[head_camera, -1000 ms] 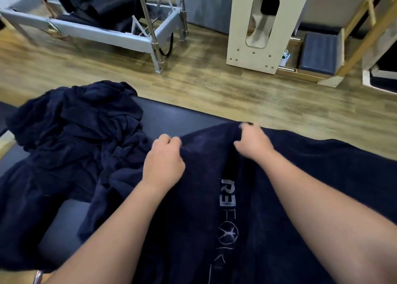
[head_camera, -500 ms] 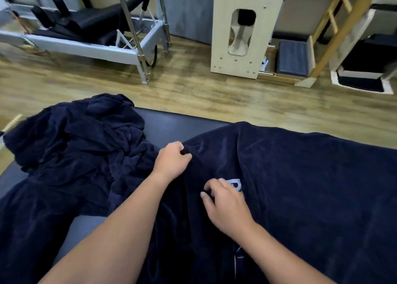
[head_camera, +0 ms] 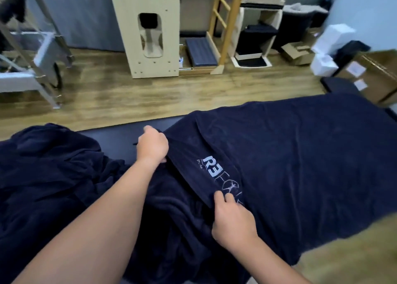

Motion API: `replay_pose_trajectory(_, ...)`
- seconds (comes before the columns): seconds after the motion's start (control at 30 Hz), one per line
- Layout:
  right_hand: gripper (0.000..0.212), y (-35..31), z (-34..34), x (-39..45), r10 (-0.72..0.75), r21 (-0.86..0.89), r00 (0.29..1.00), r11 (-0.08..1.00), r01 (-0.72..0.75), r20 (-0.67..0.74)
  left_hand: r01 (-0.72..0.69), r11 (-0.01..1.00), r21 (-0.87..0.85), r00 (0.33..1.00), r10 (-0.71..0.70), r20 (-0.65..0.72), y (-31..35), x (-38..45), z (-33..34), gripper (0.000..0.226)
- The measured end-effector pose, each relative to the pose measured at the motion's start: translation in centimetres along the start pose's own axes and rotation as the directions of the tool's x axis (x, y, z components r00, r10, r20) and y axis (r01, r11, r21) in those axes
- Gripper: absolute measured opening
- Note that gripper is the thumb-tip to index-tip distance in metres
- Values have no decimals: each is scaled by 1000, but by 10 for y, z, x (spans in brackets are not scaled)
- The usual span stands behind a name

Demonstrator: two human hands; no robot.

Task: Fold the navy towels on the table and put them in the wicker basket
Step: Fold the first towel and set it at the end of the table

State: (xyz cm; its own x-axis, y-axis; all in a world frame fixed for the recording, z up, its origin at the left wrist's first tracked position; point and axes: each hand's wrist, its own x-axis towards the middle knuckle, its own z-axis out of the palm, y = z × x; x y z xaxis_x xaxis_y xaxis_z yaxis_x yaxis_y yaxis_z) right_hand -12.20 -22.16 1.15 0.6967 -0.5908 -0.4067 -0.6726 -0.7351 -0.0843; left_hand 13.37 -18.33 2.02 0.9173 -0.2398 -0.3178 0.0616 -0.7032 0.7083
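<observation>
Large navy terry towel w/ pale printed logo (head_camera: pixel 290 155) lay spread over the right part of the black padded table (head_camera: pixel 129 131), its right end draping past the table end. Left hand (head_camera: pixel 153 147) gripped the towel's left hem at the far corner, fingers curled round the cloth. Right hand (head_camera: pixel 233 221) pinched the same hem nearer the body, just by the logo, thumb and fingers closed on the fabric. Hem ran taut-ish btw the two hands.

Crumpled heap of more navy towels (head_camera: pixel 49 170) sat on the left of the table, touching the spread one underneath the arms. Wicker basket not in view.

Judgement: cloth looked soft, thick, limp, prob. a bit heavy for its size; no stiffness, so it'd sag wherever unsupported. Not slippery, not fragile. Best hold = corners/hem w/ both hands well apart, keeping the edge tensioned so the fold lands straight. Folding step barely begun.
</observation>
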Motion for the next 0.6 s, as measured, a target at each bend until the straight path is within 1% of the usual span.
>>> replay_pose_trajectory(0.03, 50, 6, 1, -3, 57, 0, 998, 998, -57, 17, 38, 986, -162, 999, -37, 7, 4, 3, 0, 21)
replay_pose_trajectory(0.07, 49, 13, 3, -6, 105, -4, 994, 994, -105, 43, 58, 956, -289, 998, -60, 2, 5, 9, 1, 21)
replay_pose_trajectory(0.1, 46, 19, 4, -9, 139, -11, 987, 990, -139, 80, 76, 916, -395, 996, -86, -8, 6, 14, 0, 20)
replay_pose_trajectory(0.13, 41, 26, 6, -12, 168, -18, 979, 986, -167, 119, 83, 882, -465, 995, -99, -9, 7, 22, 1, 19)
replay_pose_trajectory(0.2, 33, 36, 9, -20, 198, -29, 963, 980, -196, 184, 83, 828, -554, 995, -100, 0, 10, 32, 0, 27)
replay_pose_trajectory(0.27, 29, 42, 13, -28, 199, 0, 951, 979, -205, 235, 92, 788, -609, 995, -88, 37, 20, 35, 1, 47)
replay_pose_trajectory(0.33, 19, 50, 19, -33, 228, 101, 943, 961, -259, 243, 74, 783, -618, 996, -30, 81, 36, 28, 7, 70)
replay_pose_trajectory(0.37, 17, 55, 20, -34, 266, 177, 941, 936, -303, 208, 45, 802, -595, 996, 12, 92, 44, 24, 12, 78)
replay_pose_trajectory(0.4, 18, 62, 22, -35, 318, 259, 937, 902, -346, 142, 11, 826, -564, 994, 55, 99, 51, 20, 17, 81)
replay_pose_trajectory(0.43, 21, 71, 24, -34, 382, 346, 922, 859, -378, 60, -16, 843, -538, 990, 88, 108, 55, 18, 23, 77)
replay_pose_trajectory(0.47, 24, 81, 25, -35, 460, 448, 888, 798, -403, -21, -18, 847, -532, 986, 102, 129, 61, 17, 29, 71)
replay_pose_trajectory(0.53, 24, 101, 25, -37, 615, 651, 780, 641, -408, -116, 43, 817, -575, 972, 99, 214, 73, 12, 42, 67)
replay_pose_trajectory(0.57, 23, 111, 24, -39, 675, 727, 722, 570, -382, -150, 73, 801, -594, 962, 101, 255, 80, 8, 48, 67)
replay_pose_trajectory(0.6, 24, 121, 22, -39, 715, 777, 672, 531, -340, -194, 87, 794, -601, 953, 109, 282, 88, 2, 51, 68)
